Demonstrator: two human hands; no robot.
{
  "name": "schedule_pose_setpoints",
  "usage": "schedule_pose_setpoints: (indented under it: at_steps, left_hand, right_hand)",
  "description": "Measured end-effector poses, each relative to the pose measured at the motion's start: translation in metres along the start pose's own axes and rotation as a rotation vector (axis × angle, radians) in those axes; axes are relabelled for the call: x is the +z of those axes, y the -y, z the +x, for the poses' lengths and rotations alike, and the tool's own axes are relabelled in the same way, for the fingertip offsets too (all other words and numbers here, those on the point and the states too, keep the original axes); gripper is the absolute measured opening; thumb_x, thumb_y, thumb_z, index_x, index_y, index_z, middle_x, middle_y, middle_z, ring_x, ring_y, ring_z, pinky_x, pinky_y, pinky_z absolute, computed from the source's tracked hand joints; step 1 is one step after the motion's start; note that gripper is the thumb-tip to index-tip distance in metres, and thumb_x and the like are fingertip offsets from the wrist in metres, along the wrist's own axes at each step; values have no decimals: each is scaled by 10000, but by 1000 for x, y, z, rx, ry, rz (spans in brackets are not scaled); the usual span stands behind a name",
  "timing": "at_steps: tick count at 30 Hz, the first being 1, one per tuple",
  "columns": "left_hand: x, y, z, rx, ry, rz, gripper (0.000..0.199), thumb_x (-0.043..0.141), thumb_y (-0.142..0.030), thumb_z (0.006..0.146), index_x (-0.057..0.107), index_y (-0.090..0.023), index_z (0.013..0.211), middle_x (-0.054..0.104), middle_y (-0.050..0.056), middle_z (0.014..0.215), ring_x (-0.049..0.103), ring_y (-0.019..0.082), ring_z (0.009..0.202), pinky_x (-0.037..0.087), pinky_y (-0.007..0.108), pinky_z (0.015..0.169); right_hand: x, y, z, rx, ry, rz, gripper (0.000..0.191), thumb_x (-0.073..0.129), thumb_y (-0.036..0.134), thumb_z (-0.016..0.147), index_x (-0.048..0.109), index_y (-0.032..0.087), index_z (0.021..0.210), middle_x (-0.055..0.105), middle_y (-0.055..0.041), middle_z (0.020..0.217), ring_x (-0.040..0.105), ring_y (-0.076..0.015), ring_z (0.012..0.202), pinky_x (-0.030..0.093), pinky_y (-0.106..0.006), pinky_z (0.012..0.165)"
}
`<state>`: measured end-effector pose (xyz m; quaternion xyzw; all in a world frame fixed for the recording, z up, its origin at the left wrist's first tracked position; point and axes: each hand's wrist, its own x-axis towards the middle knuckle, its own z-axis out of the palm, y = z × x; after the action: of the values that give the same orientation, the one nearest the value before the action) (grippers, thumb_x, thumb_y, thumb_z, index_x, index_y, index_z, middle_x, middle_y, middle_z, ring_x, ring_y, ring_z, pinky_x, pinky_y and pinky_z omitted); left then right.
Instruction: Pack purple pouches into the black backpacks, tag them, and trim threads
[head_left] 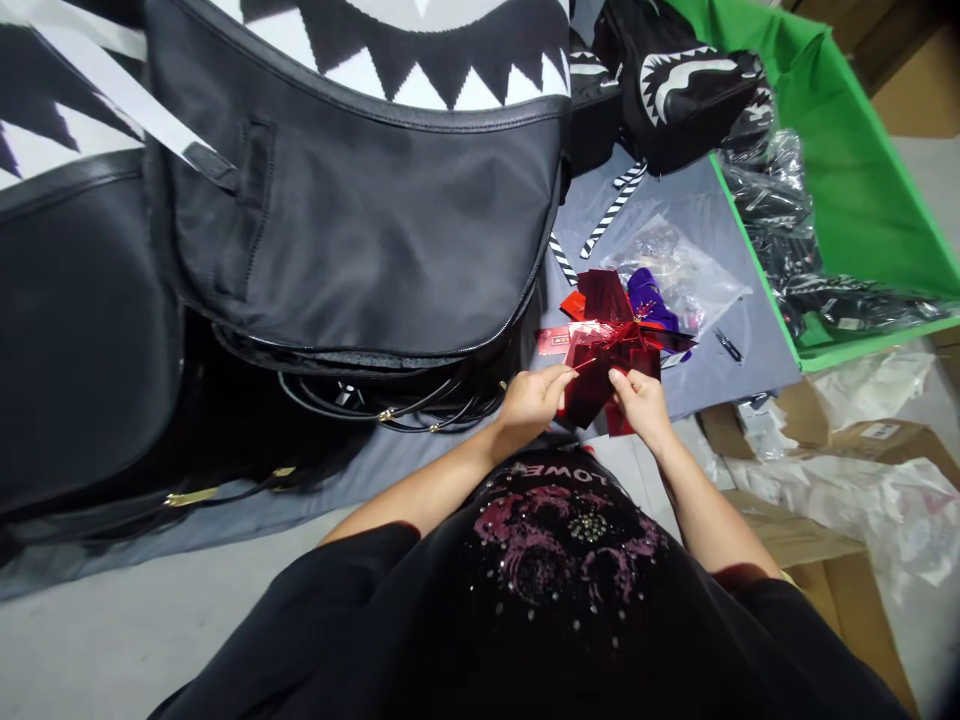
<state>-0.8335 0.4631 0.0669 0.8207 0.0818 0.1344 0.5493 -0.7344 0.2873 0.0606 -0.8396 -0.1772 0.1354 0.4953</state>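
Note:
Shiny red foil tags (611, 335) lie in a fanned bunch at the table's near edge. My left hand (534, 400) pinches a thin red string (585, 364) at the bunch's left side. On the lower part of the foil, my right hand (639, 400) is closed with thumb and fingers on a red piece. Just behind the bunch sits a purple item (651, 300), and a clear plastic bag (686, 270) lies beyond it. Left of my hands stands a large black bag (367, 210) with white teeth shapes.
Another large black bag (82, 330) stands far left. Small black shark-mouth bags (675, 90) sit at the back. A green bin (862, 200) holds plastic-wrapped items at right. Cardboard boxes (855, 580) with plastic are lower right. A small black item (727, 345) lies on the grey tabletop (765, 368).

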Motion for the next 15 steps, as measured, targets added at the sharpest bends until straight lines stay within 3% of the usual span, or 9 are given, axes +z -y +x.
schedule_pose_setpoints:
  at_steps: [4, 11, 15]
  left_hand:
    - [1, -5, -5, -15, 47, 63, 315, 437, -288, 968, 732, -180, 940, 606, -20, 536, 542, 118, 514, 380, 247, 568]
    - [2, -9, -3, -23, 76, 107, 305, 441, -270, 955, 718, -195, 852, 595, -24, 529, 533, 117, 520, 369, 239, 573]
    - [7, -13, -4, -18, 48, 71, 302, 436, -256, 954, 702, -168, 841, 578, -4, 537, 516, 129, 515, 371, 254, 590]
  right_hand:
    - [5, 8, -6, -26, 37, 33, 504, 535, 613, 851, 442, 205, 570, 437, 42, 512, 355, -89, 482, 314, -238, 491]
    - [7, 12, -11, -155, 21, -160, 466, 475, 549, 904, 445, 203, 594, 398, 43, 517, 363, -97, 507, 289, -238, 511]
    - [9, 11, -15, -239, 10, -408, 414, 408, 482, 955, 542, 199, 685, 538, -6, 584, 462, -128, 547, 317, -253, 571]
